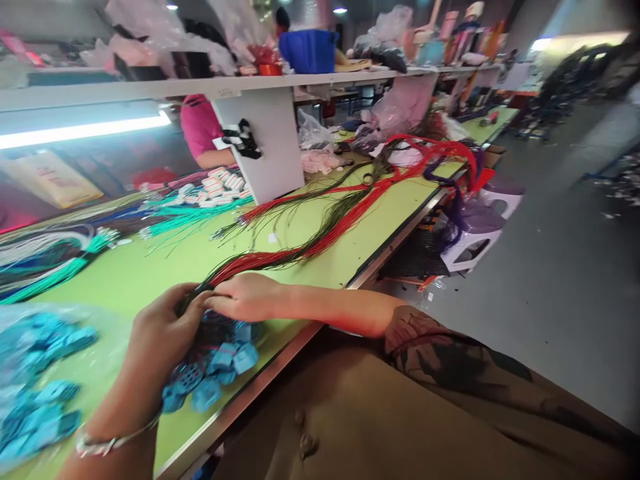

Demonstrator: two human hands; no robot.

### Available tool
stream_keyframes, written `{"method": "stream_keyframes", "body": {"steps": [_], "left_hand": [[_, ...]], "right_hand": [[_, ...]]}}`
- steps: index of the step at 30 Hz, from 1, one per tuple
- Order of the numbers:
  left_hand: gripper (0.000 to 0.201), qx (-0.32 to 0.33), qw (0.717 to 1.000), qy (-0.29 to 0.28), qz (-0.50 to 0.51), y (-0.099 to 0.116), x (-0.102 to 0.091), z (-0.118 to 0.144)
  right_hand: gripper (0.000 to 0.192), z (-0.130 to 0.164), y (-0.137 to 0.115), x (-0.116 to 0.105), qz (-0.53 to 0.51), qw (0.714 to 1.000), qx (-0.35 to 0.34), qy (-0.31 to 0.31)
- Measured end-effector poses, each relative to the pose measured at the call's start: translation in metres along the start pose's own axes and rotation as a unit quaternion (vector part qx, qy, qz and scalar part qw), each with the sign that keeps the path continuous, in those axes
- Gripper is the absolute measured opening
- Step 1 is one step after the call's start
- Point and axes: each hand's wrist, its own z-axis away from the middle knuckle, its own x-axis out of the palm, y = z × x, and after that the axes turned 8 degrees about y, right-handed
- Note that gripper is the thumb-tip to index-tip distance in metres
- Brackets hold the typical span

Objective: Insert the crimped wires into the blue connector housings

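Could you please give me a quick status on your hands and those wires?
Both hands pinching red-and-black wire bundle end. Blue connectors beneath left hand. Nothing blocking right hand.

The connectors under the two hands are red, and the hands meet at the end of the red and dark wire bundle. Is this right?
Not quite. The head view shows the connectors are blue. The left hand and right hand do meet at the end of the red and dark wire bundle.

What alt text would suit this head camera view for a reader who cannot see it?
Two bare hands, left hand and right hand, meet over a bundle of red and dark wires on a green workbench, above blue plastic connectors.
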Motion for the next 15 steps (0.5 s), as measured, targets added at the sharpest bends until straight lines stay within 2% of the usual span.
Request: {"method": "stream_keyframes", "body": {"steps": [4, 7, 9, 11, 12, 13, 15], "left_hand": [[0.044, 0.027, 0.984, -0.067, 0.16, -0.005, 0.007, 0.006], [0.045, 0.014, 0.97, -0.072, 0.233, -0.013, 0.017, 0.0], [0.043, -0.001, 0.974, -0.037, 0.223, -0.019, 0.023, -0.006], [0.04, -0.01, 0.982, -0.003, 0.186, -0.023, 0.027, -0.011], [0.039, -0.002, 0.985, -0.005, 0.171, -0.024, 0.027, -0.012], [0.039, 0.016, 0.987, -0.024, 0.161, -0.023, 0.026, -0.012], [0.041, 0.073, 0.982, -0.09, 0.147, -0.02, 0.022, -0.008]], "right_hand": [[0.027, 0.007, 0.011, 0.008, -0.018, 0.998, -0.035, 0.041], [0.032, 0.014, 0.017, 0.008, -0.059, 0.993, -0.095, 0.023], [0.035, 0.025, 0.009, -0.003, -0.087, 0.98, -0.179, -0.022], [0.036, 0.032, -0.007, -0.024, -0.125, 0.943, -0.283, -0.118], [0.037, 0.029, -0.015, -0.035, -0.122, 0.936, -0.296, -0.144], [0.04, 0.018, -0.022, -0.045, -0.121, 0.938, -0.294, -0.141], [0.052, -0.022, -0.026, -0.054, -0.103, 0.956, -0.258, -0.092]]}}
